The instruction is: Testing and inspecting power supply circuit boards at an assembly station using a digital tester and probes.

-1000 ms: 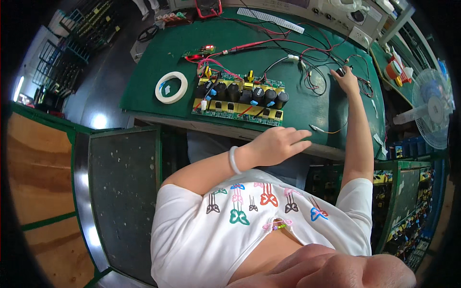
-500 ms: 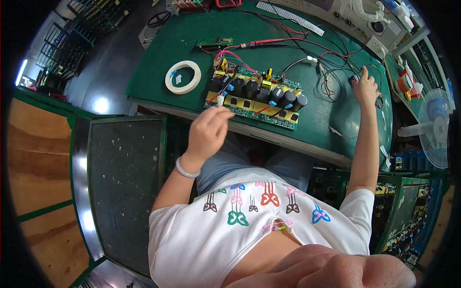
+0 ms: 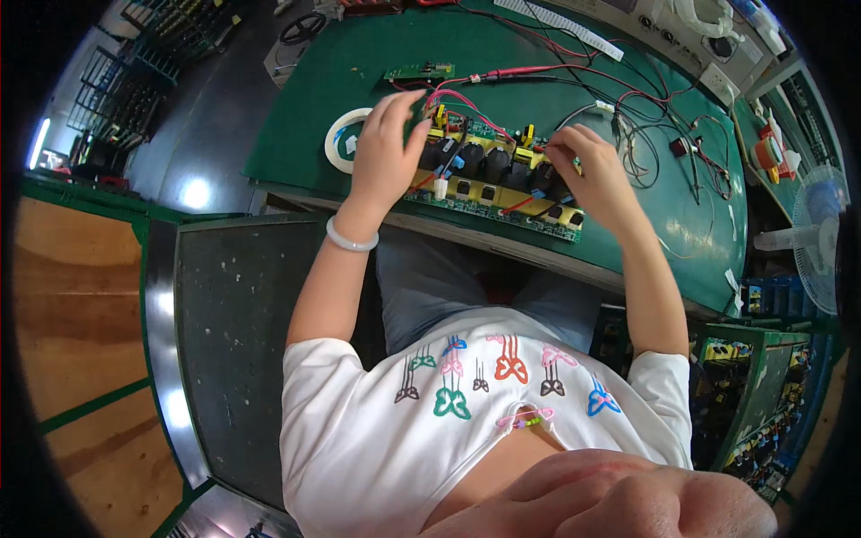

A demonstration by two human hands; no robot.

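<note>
A long circuit board [image 3: 511, 191] with green and yellow surfaces lies near the table's front edge, bearing a row of black cylindrical capacitors [image 3: 496, 165]. Over its left end is my left hand [image 3: 384, 154], thumb and fingers apart, the fingertips beside red and pink wires [image 3: 462, 97]. My right hand [image 3: 594, 175] reaches over the board's right end with thumb and forefinger curled in; whatever lies between them is hidden. A white connector [image 3: 440, 188] stands at the board's front left. Behind, a small green circuit board [image 3: 421, 71] is joined by wires.
A roll of white tape [image 3: 335, 143] lies partly behind my left hand. Tangled black and red leads [image 3: 659, 112] spread across the green table [image 3: 296, 134]. An instrument panel [image 3: 664, 36] stands at the back right, and a fan [image 3: 816, 233] at the far right.
My right hand has left the small dark part among the cables and come left to the board's right end. My left hand has moved forward from the white connector to the wires.
</note>
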